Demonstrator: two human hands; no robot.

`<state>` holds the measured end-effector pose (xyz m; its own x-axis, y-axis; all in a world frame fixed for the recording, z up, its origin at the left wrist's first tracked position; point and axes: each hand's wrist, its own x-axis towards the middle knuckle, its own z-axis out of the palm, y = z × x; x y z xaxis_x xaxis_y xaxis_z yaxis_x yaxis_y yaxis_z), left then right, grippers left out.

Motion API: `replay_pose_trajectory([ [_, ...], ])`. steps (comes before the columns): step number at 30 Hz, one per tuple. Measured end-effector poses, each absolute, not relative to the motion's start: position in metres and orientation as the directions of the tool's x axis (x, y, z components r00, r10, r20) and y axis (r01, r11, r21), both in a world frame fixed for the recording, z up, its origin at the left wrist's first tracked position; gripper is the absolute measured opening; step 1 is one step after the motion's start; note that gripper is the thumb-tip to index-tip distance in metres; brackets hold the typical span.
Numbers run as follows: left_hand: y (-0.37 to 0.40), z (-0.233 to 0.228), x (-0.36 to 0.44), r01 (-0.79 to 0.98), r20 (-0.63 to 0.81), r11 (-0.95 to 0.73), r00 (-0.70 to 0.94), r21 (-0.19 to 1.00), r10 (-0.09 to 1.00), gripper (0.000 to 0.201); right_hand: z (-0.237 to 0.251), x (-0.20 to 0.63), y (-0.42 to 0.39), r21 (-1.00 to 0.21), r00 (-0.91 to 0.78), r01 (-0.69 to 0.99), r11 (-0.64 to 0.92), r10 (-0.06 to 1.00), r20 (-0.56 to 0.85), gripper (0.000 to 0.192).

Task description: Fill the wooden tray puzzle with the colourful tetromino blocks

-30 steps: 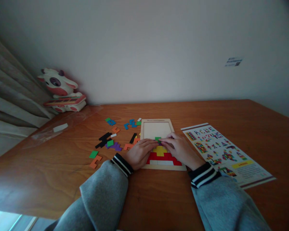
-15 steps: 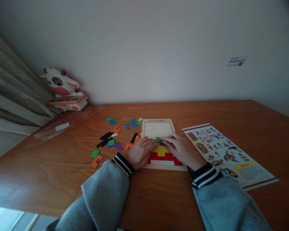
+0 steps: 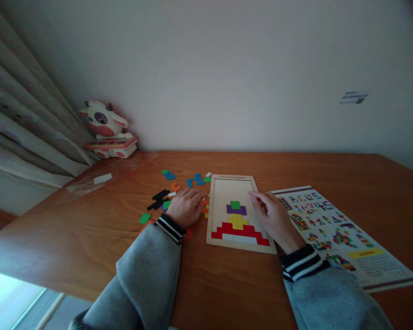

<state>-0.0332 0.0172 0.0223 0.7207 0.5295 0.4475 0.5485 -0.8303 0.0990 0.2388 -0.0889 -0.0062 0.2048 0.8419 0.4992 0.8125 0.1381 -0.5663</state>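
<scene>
Your left hand (image 3: pixel 185 207) is resting on the table (image 3: pixel 227 284) just beside the left edge of the wooden puzzle tray (image 3: pixel 213 215), over the loose coloured pieces (image 3: pixel 165 192) that are lying there. Its fingers are curling down onto the pieces, but the back of the hand is hiding what is under it, so I cannot tell if they are grasping one or only touching. An orange piece (image 3: pixel 205 203) is peeking out between the fingertips and the tray edge, and a red piece (image 3: pixel 187 234) is half hidden by your striped cuff.

Your right hand (image 3: pixel 271 217) is lying over the right edge of the tray, fingers loosely bent and holding nothing, with the index finger pointing inward to the bare upper part of the tray.

Inside the tray, the pieces are forming a stepped stack: a green piece (image 3: pixel 235 205) on top, a purple piece (image 3: pixel 236 210) touching it below, then a yellow piece (image 3: pixel 237 222), then a red piece (image 3: pixel 241 230) with white pieces (image 3: pixel 239 238) at the near edge. The joints between them are too small to make out.

The printed pattern sheet (image 3: pixel 340 233) is lying to the right of the tray; your right wrist is covering its near left corner and its figures are too small to read. At the far left corner of the table, a cow toy (image 3: pixel 106 128) is standing near the curtain (image 3: pixel 24 133), and a clear plastic bag (image 3: pixel 99 181) is lying flat near it, hard to see.
</scene>
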Motion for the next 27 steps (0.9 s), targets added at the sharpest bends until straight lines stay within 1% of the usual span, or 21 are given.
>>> replay_pose_trajectory([
  [1,0.023,0.025,-0.041,0.570,0.427,-0.817,0.721,0.081,0.545,0.028,-0.007,0.239,-0.089,-0.564,0.192,0.814,0.141,0.850,0.490,0.033],
  [5,0.040,0.039,-0.079,0.555,0.289,-0.831,0.791,0.033,0.539,0.025,-0.009,0.238,-0.089,-0.548,0.139,0.822,0.155,0.879,0.457,0.033],
  [9,0.039,0.050,-0.105,0.619,0.177,-0.778,0.758,0.107,0.628,0.019,-0.010,0.238,-0.088,-0.548,0.145,0.822,0.155,0.874,0.464,0.032],
  [11,0.035,0.052,-0.108,0.608,0.129,-0.779,0.769,0.152,0.626,0.023,-0.010,0.237,-0.088,-0.556,0.147,0.818,0.151,0.879,0.454,0.031],
  [15,0.031,0.050,-0.105,0.547,0.108,-0.811,0.811,0.209,0.575,0.034,-0.008,0.236,-0.089,-0.566,0.148,0.811,0.148,0.884,0.444,0.031],
  [19,0.035,0.050,-0.103,0.526,0.074,-0.816,0.828,0.241,0.556,0.030,-0.008,0.235,-0.089,-0.572,0.162,0.807,0.148,0.876,0.455,0.032],
  [23,0.038,0.053,-0.100,0.561,0.043,-0.800,0.812,0.213,0.582,0.022,-0.009,0.235,-0.089,-0.566,0.181,0.815,0.124,0.874,0.452,0.032],
  [27,0.038,0.051,-0.094,0.576,0.051,-0.805,0.808,0.142,0.587,0.022,-0.008,0.234,-0.089,-0.567,0.195,0.816,0.114,0.869,0.454,0.033],
])
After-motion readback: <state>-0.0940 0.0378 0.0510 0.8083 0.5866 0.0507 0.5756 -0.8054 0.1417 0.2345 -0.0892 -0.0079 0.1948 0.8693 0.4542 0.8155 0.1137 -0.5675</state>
